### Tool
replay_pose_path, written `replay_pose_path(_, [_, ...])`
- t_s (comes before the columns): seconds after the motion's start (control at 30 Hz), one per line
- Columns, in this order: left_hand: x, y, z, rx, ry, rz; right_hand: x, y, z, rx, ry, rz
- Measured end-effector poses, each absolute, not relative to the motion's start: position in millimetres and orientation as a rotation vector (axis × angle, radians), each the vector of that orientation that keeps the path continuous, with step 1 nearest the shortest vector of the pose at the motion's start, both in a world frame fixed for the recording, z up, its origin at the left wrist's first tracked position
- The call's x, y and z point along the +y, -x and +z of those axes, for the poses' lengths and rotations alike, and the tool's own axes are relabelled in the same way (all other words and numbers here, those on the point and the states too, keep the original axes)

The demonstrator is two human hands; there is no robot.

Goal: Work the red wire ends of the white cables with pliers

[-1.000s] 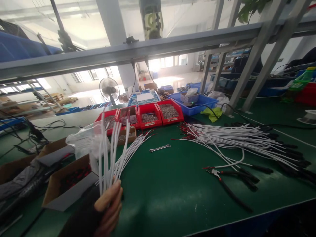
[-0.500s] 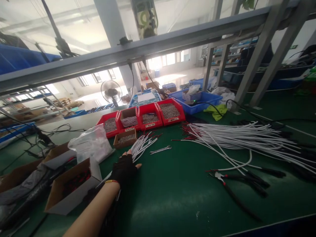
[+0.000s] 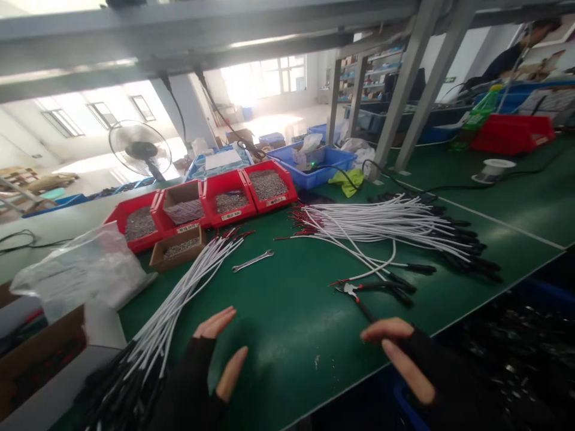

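My left hand (image 3: 211,359), in a black fingerless glove, hovers open over the green table (image 3: 287,317) with its fingers spread, holding nothing. Just left of it lies a bundle of white cables with black ends (image 3: 173,302), stretched toward the red bins. My right hand (image 3: 404,353), also gloved, is open at the table's near edge, its fingertips close to the black-handled pliers (image 3: 372,290). A larger pile of white cables (image 3: 386,224) with red tips and black plugs lies beyond the pliers.
A small wrench (image 3: 252,261) lies mid-table. Red parts bins (image 3: 211,200) and a small brown box (image 3: 177,248) stand behind it, a blue tray (image 3: 314,164) further back. A plastic bag (image 3: 81,272) and cardboard boxes (image 3: 40,353) are at the left. A fan (image 3: 140,148) stands behind.
My left hand has laid the white cable bundle on the table and drawn back, open. My right hand has come into view near the pliers. The view has tilted down and right.
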State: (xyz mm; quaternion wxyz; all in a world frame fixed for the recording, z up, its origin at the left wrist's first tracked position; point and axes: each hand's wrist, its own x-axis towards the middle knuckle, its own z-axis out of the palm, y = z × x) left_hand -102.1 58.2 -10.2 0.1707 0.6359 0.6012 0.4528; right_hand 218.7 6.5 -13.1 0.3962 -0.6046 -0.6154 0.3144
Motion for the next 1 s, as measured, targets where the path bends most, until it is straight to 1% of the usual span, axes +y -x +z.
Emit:
replay_pose_path(0.03, [49.2,90.9,-20.6,1.681,-1.728,1.304,15.1,-218.4,-14.1,-1.437,1.608,0.824])
replay_pose_path(0.1, [35.5,73.1,-39.7,1.655,-1.635,1.32,31.1,-214.1,-18.0,-1.362,1.628,0.839])
replay_pose_path(0.17, [26.7,61.6,-53.7,1.64,-1.557,1.362,44.8,-204.7,-22.8,-1.432,1.542,0.761])
replay_pose_path(0.27, [20.5,52.6,-62.5,1.613,-1.434,1.473,59.1,-180.7,-28.0,-1.466,1.496,0.685])
replay_pose_path(0.37, [20.0,47.1,-60.8,1.584,-1.318,1.544,61.8,-149.7,-29.9,-1.479,1.459,0.732])
replay_pose_path(0.47, [20.8,42.1,-56.1,1.563,-1.249,1.575,52.2,-124.6,-30.4,-1.513,1.412,0.861])
replay_pose_path(0.6, [19.4,39.0,-52.3,1.504,-1.17,1.633,36.8,-122.6,-26.1,-1.606,1.289,1.006])
replay_pose_path(0.7, [17.7,39.4,-51.1,1.468,-1.124,1.678,35.6,-147.8,-20.4,-1.534,1.261,0.943])
replay_pose_path(0.83, [16.8,39.4,-50.7,1.43,-1.091,1.726,37.7,-183.2,-19.3,-1.252,1.489,0.777])
replay_pose_path(0.9, [17.2,38.7,-50.6,1.419,-1.076,1.745,33.3,-183.8,-20.3,-1.219,1.572,0.819])
replay_pose_path(1.0, [18.2,37.2,-49.3,1.415,-1.068,1.767,23.3,-156.3,-19.7,-1.162,1.555,0.848])
